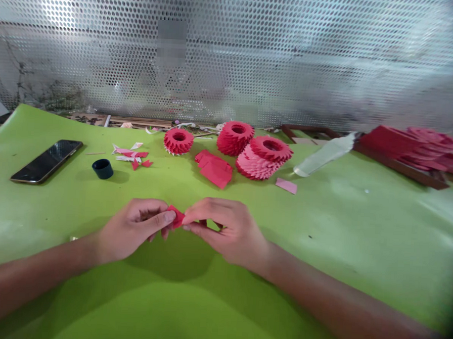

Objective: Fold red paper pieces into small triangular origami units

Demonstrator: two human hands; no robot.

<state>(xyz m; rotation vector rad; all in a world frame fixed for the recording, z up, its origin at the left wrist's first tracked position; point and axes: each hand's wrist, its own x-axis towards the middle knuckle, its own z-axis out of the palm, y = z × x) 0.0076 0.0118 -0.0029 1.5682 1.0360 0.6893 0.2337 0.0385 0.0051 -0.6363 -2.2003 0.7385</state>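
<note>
At the lower middle of the picture, our left hand (132, 230) and right hand (227, 231) are closed, pinching one small red paper (176, 217) between them.

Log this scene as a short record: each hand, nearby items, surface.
left hand: left hand pinches a folded red paper piece
right hand: right hand pinches the same piece from the other side
nearby: red origami paper rings; loose red paper rectangles
also: smartphone; black bottle cap
surface: green sheet
</note>
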